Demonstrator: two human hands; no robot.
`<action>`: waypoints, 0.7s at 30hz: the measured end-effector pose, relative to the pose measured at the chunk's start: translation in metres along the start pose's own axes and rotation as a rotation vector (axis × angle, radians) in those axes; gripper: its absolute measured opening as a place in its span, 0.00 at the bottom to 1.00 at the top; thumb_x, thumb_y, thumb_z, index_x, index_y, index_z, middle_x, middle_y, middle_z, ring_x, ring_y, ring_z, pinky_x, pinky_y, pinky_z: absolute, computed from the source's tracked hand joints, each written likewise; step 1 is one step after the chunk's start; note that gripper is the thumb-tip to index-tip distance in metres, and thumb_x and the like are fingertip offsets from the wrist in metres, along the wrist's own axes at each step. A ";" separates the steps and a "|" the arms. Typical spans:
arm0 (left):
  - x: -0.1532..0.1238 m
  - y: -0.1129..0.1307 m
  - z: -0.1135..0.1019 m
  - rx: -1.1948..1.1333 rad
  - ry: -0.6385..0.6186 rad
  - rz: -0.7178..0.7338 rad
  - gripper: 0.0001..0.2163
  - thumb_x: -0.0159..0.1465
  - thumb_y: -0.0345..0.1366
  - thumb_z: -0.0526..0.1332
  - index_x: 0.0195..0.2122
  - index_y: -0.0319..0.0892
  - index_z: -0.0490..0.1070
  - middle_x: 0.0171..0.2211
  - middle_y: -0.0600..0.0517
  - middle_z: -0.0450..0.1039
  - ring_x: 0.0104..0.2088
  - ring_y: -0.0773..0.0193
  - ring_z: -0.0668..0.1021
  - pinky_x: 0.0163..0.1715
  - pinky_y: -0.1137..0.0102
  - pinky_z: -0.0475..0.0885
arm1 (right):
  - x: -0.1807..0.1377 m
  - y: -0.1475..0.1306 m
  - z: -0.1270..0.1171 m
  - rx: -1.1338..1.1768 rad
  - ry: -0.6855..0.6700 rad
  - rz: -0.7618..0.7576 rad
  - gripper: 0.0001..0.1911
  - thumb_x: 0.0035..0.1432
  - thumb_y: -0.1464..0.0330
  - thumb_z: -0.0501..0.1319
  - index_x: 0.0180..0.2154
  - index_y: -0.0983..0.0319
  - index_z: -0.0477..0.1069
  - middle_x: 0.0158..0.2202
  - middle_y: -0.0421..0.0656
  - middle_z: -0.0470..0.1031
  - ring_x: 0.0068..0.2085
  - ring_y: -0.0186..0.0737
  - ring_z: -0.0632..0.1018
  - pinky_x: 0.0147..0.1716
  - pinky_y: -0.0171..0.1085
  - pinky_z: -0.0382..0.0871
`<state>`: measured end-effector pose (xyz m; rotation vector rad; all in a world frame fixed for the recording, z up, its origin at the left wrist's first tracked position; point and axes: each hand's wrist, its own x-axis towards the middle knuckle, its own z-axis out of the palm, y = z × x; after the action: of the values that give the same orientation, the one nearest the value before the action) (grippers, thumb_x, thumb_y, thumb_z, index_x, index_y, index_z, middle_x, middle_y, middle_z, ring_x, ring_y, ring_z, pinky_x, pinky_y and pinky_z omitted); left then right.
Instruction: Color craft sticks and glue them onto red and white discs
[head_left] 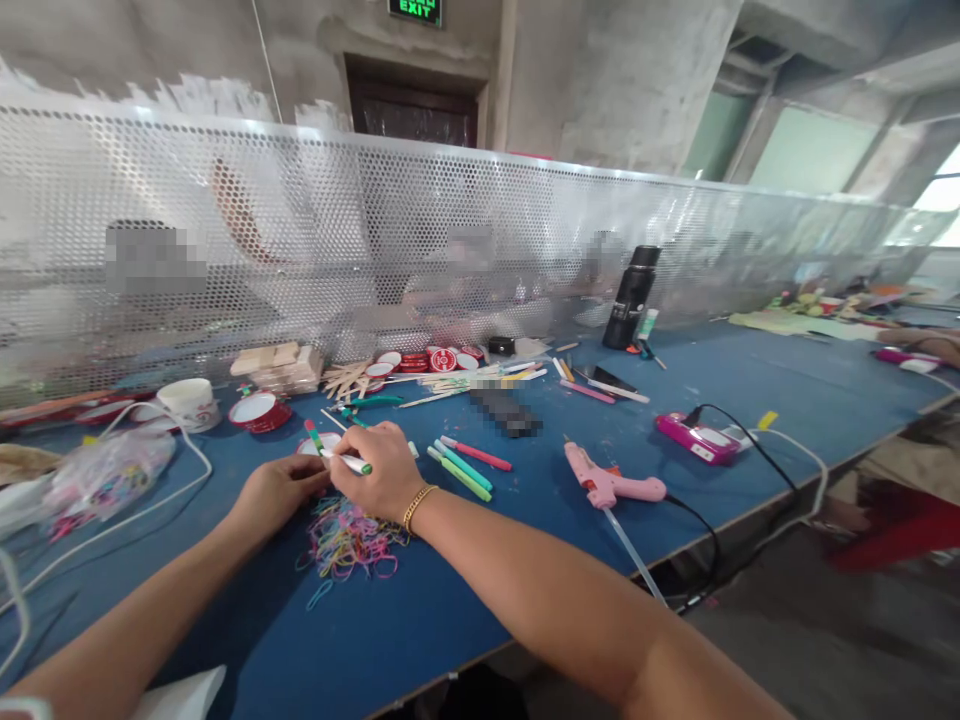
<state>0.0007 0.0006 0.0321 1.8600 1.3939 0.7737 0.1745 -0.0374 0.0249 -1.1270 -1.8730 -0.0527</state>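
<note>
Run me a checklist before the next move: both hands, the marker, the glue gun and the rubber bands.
1. Green-ended marker gripped in the fingers of the right hand: ok.
2. Left hand close beside the right: ok.
3. Red-and-green stick held firmly by the left hand: cannot tell, contact is unclear.
4. Pink glue gun apart from both hands: ok.
5. Glue gun cool: cannot tell from a picture.
6. Rubber bands gathered neatly: not ok, tangled and spread loosely near both hands.

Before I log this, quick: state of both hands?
Left hand: can't tell, fingertips partly hidden.
Right hand: closed, holding a marker.
</note>
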 end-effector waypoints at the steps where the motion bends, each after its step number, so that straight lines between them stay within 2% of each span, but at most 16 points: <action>1: 0.000 0.001 0.000 -0.001 0.003 0.001 0.17 0.45 0.51 0.68 0.25 0.40 0.76 0.20 0.55 0.70 0.22 0.67 0.68 0.23 0.73 0.60 | 0.000 0.000 0.000 -0.011 -0.003 0.010 0.05 0.62 0.65 0.57 0.35 0.59 0.68 0.32 0.37 0.78 0.37 0.36 0.77 0.46 0.37 0.58; 5: -0.001 0.002 -0.001 0.011 0.000 0.015 0.18 0.44 0.51 0.69 0.25 0.40 0.76 0.20 0.55 0.71 0.22 0.66 0.68 0.24 0.72 0.60 | 0.001 0.001 -0.001 -0.034 0.027 0.054 0.05 0.61 0.65 0.57 0.34 0.59 0.68 0.32 0.38 0.78 0.38 0.37 0.76 0.47 0.37 0.58; 10: 0.001 -0.003 0.000 0.014 0.000 0.028 0.16 0.46 0.50 0.68 0.23 0.40 0.75 0.20 0.54 0.72 0.23 0.66 0.69 0.25 0.72 0.62 | -0.002 0.002 0.001 0.010 0.014 -0.019 0.05 0.61 0.65 0.57 0.34 0.59 0.68 0.32 0.38 0.77 0.37 0.37 0.76 0.45 0.37 0.59; 16: 0.001 -0.009 0.001 -0.011 -0.037 0.054 0.14 0.49 0.48 0.67 0.23 0.40 0.75 0.18 0.55 0.70 0.20 0.69 0.67 0.22 0.73 0.59 | -0.004 0.002 0.003 0.019 0.058 0.022 0.04 0.61 0.66 0.58 0.33 0.59 0.68 0.31 0.39 0.77 0.37 0.39 0.75 0.45 0.38 0.59; 21: 0.001 -0.011 0.002 -0.011 -0.014 0.035 0.15 0.49 0.48 0.66 0.24 0.40 0.75 0.19 0.55 0.71 0.20 0.69 0.67 0.22 0.73 0.59 | -0.005 0.000 0.002 0.051 0.027 -0.034 0.04 0.61 0.66 0.58 0.34 0.59 0.68 0.31 0.38 0.77 0.36 0.38 0.75 0.44 0.37 0.59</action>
<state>-0.0033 0.0036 0.0218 1.8818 1.3489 0.7829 0.1737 -0.0399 0.0197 -1.0549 -1.8598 -0.0386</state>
